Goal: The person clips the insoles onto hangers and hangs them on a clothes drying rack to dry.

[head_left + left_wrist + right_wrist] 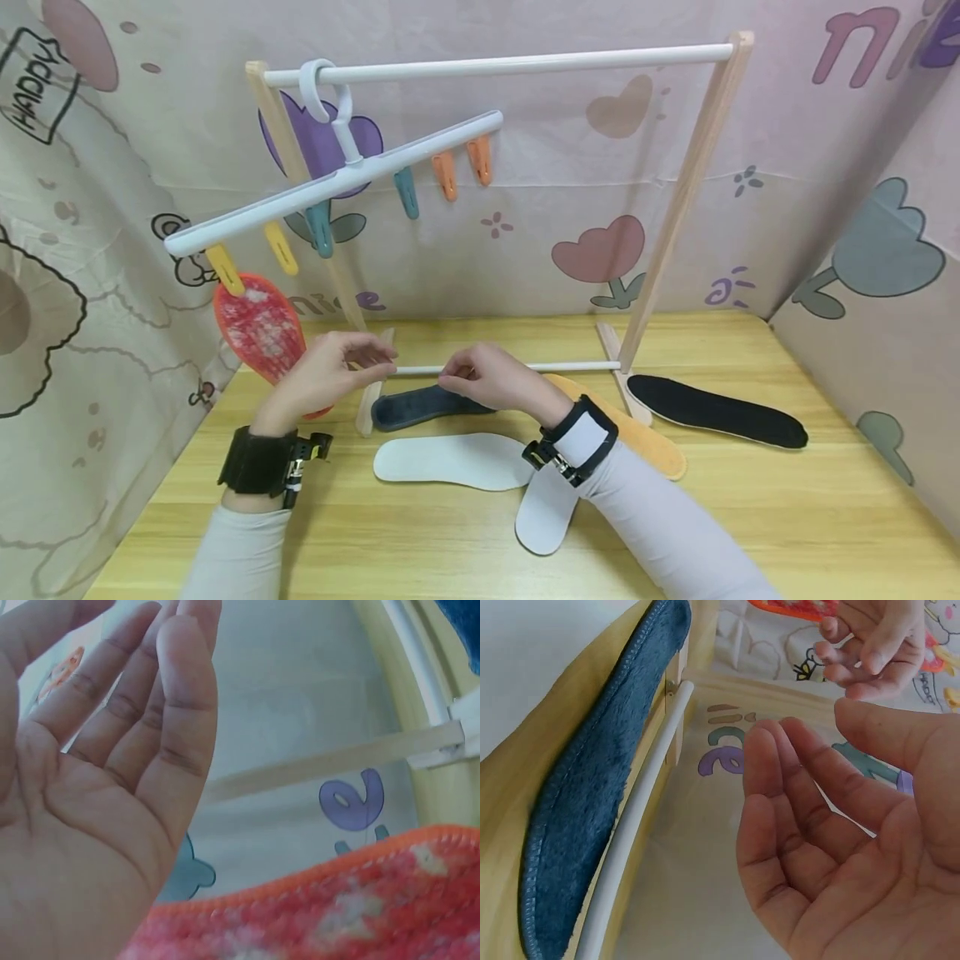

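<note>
A red-and-white insole (258, 325) with an orange edge hangs from a yellow clip (225, 268) at the low left end of a pale blue clip hanger (285, 202), which tilts on the rack. My left hand (330, 371) is beside this insole, fingers loosely bent and nothing in them; its bare palm shows in the left wrist view. Above a dark blue fuzzy insole (592, 780) hovers my right hand (498, 379), its fingers relaxed and holding nothing. That insole lies on the table along the rack's lower bar.
A wooden rack with a white top bar (525, 63) stands at the back. Several other clips, such as an orange one (480, 161), dangle bare. On the table lie a white insole (450, 462), a second one (543, 521), a yellow-orange insole (656, 446) and a black insole (716, 412).
</note>
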The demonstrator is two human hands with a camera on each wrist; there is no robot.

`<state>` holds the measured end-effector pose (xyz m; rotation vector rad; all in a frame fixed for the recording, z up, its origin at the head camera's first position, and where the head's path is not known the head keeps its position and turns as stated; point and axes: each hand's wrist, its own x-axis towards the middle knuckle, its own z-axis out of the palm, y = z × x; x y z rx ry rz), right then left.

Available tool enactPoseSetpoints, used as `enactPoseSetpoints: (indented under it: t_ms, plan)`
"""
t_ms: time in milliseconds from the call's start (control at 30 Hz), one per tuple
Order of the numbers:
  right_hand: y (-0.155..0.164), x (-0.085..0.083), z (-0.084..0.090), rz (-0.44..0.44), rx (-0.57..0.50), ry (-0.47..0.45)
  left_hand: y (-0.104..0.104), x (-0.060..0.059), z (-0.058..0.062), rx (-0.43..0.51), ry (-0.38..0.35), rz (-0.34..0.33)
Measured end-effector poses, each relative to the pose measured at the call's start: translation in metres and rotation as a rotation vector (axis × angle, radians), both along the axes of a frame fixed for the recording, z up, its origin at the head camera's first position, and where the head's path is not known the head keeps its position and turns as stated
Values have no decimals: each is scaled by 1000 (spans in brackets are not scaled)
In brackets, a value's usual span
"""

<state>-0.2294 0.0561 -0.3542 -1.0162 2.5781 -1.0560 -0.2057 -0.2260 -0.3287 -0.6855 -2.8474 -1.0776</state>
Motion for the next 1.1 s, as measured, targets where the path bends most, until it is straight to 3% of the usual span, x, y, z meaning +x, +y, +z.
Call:
enactPoseSetpoints:
  t_ms: [433, 1100]
  plan:
    - [16, 6, -9, -24, 65, -35, 27, -16, -11, -28, 17, -45]
    - [35, 17, -27, -29, 115, -86, 64, -28, -35, -51, 21, -97]
